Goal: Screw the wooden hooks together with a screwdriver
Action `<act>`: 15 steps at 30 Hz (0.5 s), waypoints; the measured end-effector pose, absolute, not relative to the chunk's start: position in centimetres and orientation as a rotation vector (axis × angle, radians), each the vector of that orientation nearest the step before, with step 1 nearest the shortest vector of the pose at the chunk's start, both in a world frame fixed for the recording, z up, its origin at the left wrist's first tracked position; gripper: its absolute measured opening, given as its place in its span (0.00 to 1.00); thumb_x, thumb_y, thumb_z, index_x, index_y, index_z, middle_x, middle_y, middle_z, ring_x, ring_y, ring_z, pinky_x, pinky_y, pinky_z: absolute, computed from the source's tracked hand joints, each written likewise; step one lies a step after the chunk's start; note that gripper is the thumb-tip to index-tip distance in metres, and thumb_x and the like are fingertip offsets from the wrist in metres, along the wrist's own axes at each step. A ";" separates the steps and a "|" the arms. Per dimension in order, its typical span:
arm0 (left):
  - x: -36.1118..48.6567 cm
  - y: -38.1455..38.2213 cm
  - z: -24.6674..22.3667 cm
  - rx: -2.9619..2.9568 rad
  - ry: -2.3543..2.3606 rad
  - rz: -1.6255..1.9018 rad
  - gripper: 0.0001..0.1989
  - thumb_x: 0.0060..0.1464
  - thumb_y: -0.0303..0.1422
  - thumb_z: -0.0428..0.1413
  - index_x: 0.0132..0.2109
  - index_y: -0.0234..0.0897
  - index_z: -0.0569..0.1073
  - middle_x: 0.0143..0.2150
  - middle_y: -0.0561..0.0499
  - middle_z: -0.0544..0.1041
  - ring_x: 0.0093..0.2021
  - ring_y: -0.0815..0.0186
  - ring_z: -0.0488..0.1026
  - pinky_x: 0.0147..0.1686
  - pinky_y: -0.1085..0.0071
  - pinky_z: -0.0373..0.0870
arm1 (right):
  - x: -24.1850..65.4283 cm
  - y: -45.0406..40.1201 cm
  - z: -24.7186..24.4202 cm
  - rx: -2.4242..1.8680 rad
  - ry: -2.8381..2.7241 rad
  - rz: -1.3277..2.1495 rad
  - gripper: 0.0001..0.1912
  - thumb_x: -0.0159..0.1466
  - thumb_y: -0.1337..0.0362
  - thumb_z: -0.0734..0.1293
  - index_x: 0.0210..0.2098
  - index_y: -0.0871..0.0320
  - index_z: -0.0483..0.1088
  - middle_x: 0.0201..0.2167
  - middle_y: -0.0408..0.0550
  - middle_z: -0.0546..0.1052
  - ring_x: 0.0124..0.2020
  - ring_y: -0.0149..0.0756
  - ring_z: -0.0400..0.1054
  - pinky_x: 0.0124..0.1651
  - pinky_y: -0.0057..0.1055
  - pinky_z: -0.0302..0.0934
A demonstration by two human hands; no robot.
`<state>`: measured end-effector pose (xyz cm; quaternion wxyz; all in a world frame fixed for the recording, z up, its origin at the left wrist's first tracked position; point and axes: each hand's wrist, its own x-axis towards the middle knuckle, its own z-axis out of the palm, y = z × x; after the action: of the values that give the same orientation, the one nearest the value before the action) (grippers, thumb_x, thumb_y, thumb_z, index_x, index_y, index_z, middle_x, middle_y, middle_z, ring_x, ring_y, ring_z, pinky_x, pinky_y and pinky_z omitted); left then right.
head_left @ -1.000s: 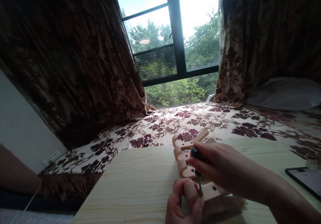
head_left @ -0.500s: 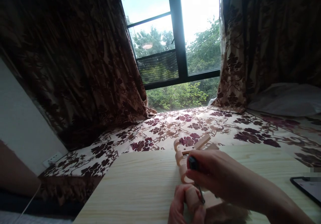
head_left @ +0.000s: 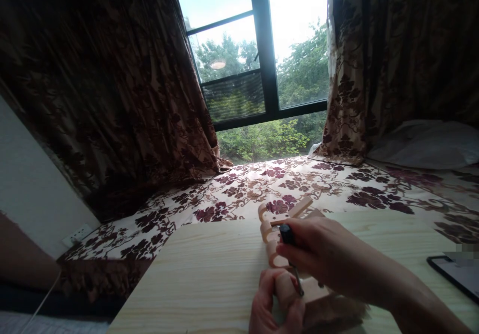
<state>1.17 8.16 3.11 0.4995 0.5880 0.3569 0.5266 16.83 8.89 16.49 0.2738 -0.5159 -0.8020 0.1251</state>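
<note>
My right hand is closed round the black handle of a screwdriver. The metal shaft slants down toward me, its tip at a light wooden piece with small dark holes. Close by, my left hand grips the rounded end of this wooden piece, thumb and fingers bent round it. Beyond the hands lies a wooden part with a scalloped edge, partly covered by my right hand. Whether the tip sits in a screw is too small to tell.
The pale wooden board lies under the work. A phone rests at its right edge. Behind is a flowered cloth, with a window between dark curtains and a whitish bundle at right.
The view has shifted slightly. My right hand has turned a little on the screwdriver, and more of its black handle shows. My left hand keeps its hold on the wooden piece.
</note>
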 end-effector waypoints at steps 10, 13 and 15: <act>0.7 8.1 3.5 1.486 0.867 1.212 0.12 0.50 0.40 0.62 0.37 0.39 0.73 0.37 0.49 0.71 0.40 0.62 0.68 0.45 0.68 0.64 | 16.8 8.7 16.7 -1.341 -2.126 0.429 0.09 0.62 0.63 0.64 0.26 0.55 0.62 0.20 0.38 0.66 0.22 0.28 0.56 0.25 0.27 0.46; 0.7 8.1 3.7 1.522 0.868 1.201 0.12 0.50 0.40 0.62 0.38 0.39 0.73 0.37 0.49 0.71 0.39 0.62 0.68 0.45 0.68 0.64 | 17.0 9.0 16.5 -1.383 -2.115 0.325 0.10 0.62 0.63 0.64 0.25 0.56 0.61 0.20 0.39 0.68 0.23 0.29 0.57 0.27 0.28 0.47; 0.8 8.1 3.9 1.505 0.873 1.221 0.12 0.49 0.41 0.62 0.37 0.39 0.73 0.36 0.50 0.72 0.38 0.63 0.68 0.44 0.69 0.64 | 17.1 9.1 16.5 -1.426 -2.096 0.263 0.11 0.62 0.62 0.64 0.25 0.56 0.61 0.20 0.40 0.69 0.23 0.29 0.58 0.27 0.28 0.47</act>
<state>0.79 8.06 3.85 0.4865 0.6187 0.3590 0.5017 17.09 9.09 16.50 0.2919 -0.5351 -0.7866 0.0987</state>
